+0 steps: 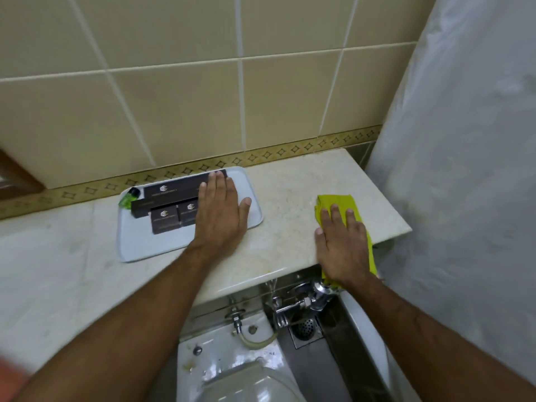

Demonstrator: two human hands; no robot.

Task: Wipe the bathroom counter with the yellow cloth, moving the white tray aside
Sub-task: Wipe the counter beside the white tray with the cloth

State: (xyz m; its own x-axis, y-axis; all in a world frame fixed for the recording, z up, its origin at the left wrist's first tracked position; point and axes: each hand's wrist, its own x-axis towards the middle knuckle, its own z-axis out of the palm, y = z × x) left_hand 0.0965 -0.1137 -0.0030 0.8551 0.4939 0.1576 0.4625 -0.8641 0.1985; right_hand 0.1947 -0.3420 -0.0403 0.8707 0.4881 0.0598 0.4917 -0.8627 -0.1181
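Note:
The white tray (136,245) lies on the beige marble counter (278,198) against the tiled wall. It carries several dark brown boxes (165,219) and a small green bottle (127,200). My left hand (220,213) rests flat on the tray's right part, fingers spread, partly over the boxes. The yellow cloth (338,203) lies near the counter's right front edge and hangs over it. My right hand (342,245) presses flat on the cloth.
A white shower curtain (464,140) hangs right of the counter. Below the counter's edge are chrome valves (301,303), a floor drain (304,329) and a toilet (232,367). A wooden frame corner (14,175) shows at far left.

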